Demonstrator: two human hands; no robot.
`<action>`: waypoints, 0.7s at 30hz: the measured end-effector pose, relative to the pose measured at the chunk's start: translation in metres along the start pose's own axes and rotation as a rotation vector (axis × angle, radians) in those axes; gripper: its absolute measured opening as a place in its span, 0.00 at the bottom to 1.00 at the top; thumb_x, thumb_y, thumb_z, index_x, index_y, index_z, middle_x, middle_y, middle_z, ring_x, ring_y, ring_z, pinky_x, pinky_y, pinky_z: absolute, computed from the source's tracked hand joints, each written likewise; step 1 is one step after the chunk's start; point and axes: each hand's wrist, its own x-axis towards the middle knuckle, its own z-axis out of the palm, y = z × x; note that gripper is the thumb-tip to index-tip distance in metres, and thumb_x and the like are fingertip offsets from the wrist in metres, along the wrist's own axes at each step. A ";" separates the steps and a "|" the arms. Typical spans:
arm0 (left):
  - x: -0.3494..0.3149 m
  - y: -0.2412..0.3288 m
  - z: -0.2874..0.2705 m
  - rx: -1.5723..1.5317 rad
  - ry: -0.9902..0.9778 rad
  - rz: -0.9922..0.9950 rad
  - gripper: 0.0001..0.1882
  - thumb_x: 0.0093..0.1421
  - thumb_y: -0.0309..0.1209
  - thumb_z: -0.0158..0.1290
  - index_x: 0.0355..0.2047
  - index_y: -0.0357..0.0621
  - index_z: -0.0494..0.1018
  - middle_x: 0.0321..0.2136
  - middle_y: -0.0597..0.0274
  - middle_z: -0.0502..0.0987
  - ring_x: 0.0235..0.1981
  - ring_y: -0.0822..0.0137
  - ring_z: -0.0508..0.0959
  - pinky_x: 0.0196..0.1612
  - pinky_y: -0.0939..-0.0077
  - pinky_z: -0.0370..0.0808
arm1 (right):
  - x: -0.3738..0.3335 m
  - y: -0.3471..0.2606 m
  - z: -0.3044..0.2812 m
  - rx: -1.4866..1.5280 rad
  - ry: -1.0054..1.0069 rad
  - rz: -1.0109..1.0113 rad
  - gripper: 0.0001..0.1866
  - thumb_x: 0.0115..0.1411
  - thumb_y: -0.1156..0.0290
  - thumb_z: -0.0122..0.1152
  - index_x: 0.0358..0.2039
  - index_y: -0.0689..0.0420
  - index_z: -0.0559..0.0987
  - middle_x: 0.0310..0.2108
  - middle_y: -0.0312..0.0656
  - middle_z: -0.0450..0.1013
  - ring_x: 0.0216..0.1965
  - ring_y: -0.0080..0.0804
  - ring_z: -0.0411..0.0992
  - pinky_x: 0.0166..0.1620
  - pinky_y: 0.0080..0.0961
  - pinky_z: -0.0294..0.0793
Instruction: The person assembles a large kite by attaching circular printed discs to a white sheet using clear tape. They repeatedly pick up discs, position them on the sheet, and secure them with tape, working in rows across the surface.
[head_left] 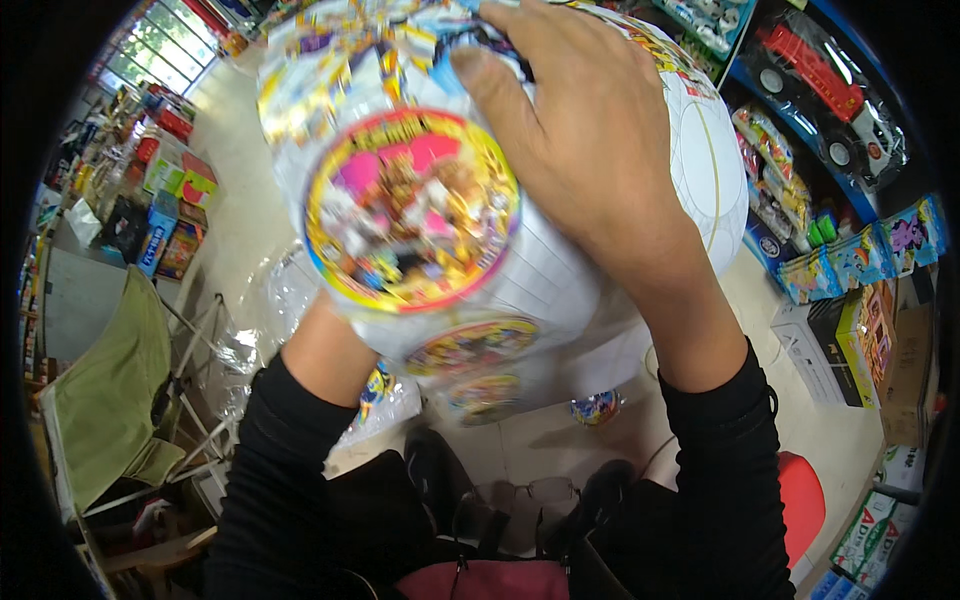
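And here's the big one: a bulky bundle of printed white sheets (545, 265), up in front of the body, over the pale floor (235, 160) and the dark shoes (440, 475). What could go wrong? The whole load could tip or drop, I'd say, if support from below gave out, because it's wide, and its lower edges look blurred and loosely stepped. The right hand (595, 135) lies spread across the top, thumb well apart from the fingers, palm down on the printed layers rather than wrapped round them; with only a flat press there, upper sheets could slide over lower ones. The left hand is hidden behind the bundle, only its wrist (325, 345) showing, so its opening and its hold I cannot tell. A dropped edge could snag in the crumpled clear wrapping (240, 350) at the left, or a step could land on it. Now the lie of it: the bundle seems longest side to side, across the body, though its far edge runs out of view, so no certainty there. Its printed side faces up towards the wearer, with the big round picture (412, 210) roughly upright, top pointing away. Smaller still, the thumb could crease a sheet if it dug in, and down on the floor sits a little round colourful packet (597, 408), easily kicked.
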 end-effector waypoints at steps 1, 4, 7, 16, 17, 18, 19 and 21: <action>0.004 0.007 0.000 -0.043 -0.030 -0.017 0.31 0.69 0.46 0.47 0.64 0.38 0.62 0.60 0.45 0.69 0.57 0.50 0.73 0.58 0.54 0.75 | -0.005 -0.005 0.005 -0.044 -0.075 0.113 0.24 0.66 0.52 0.51 0.46 0.61 0.79 0.44 0.53 0.77 0.49 0.52 0.72 0.56 0.47 0.65; 0.001 0.044 0.006 -0.025 0.092 -0.147 0.28 0.71 0.46 0.43 0.61 0.36 0.65 0.56 0.43 0.73 0.52 0.51 0.78 0.53 0.56 0.79 | -0.015 -0.018 0.033 0.042 -0.187 0.323 0.25 0.66 0.50 0.50 0.46 0.62 0.79 0.43 0.53 0.78 0.46 0.55 0.74 0.52 0.45 0.70; 0.032 0.028 -0.052 0.202 0.211 -0.433 0.30 0.69 0.51 0.44 0.56 0.35 0.68 0.53 0.44 0.75 0.49 0.55 0.79 0.51 0.59 0.79 | -0.066 0.003 0.076 -0.011 -0.415 0.622 0.24 0.63 0.52 0.54 0.50 0.59 0.79 0.55 0.51 0.73 0.59 0.52 0.66 0.55 0.52 0.65; -0.039 -0.007 -0.228 1.177 1.168 -0.143 0.21 0.66 0.39 0.48 0.53 0.37 0.74 0.48 0.52 0.78 0.52 0.60 0.76 0.49 0.72 0.72 | -0.299 0.068 0.147 0.109 -0.727 0.789 0.17 0.59 0.67 0.58 0.47 0.61 0.78 0.48 0.53 0.75 0.51 0.51 0.71 0.55 0.42 0.70; -0.048 -0.028 -0.217 1.313 1.062 -0.195 0.19 0.65 0.35 0.49 0.51 0.37 0.75 0.49 0.52 0.79 0.53 0.61 0.76 0.52 0.72 0.73 | -0.314 0.076 0.140 0.085 -0.760 0.801 0.15 0.59 0.69 0.58 0.45 0.60 0.80 0.45 0.52 0.76 0.48 0.49 0.73 0.52 0.41 0.72; -0.066 -0.043 -0.214 1.479 0.937 -0.222 0.17 0.64 0.31 0.50 0.50 0.37 0.76 0.49 0.51 0.78 0.53 0.60 0.76 0.54 0.71 0.73 | -0.326 0.074 0.139 0.082 -0.796 0.808 0.13 0.58 0.70 0.58 0.43 0.59 0.81 0.42 0.52 0.77 0.44 0.48 0.76 0.48 0.40 0.74; -0.080 -0.061 -0.213 1.637 0.800 -0.248 0.16 0.62 0.28 0.51 0.49 0.36 0.76 0.50 0.51 0.78 0.53 0.59 0.76 0.55 0.70 0.73 | -0.339 0.073 0.140 0.126 -0.773 0.803 0.12 0.58 0.71 0.59 0.41 0.59 0.81 0.40 0.51 0.77 0.42 0.47 0.76 0.46 0.39 0.74; -0.083 -0.116 -0.193 1.743 0.499 -0.266 0.17 0.60 0.25 0.52 0.50 0.38 0.76 0.53 0.50 0.76 0.55 0.53 0.74 0.59 0.65 0.70 | -0.368 0.083 0.132 0.161 -0.726 0.804 0.09 0.57 0.72 0.59 0.39 0.58 0.81 0.37 0.49 0.77 0.38 0.45 0.77 0.43 0.38 0.75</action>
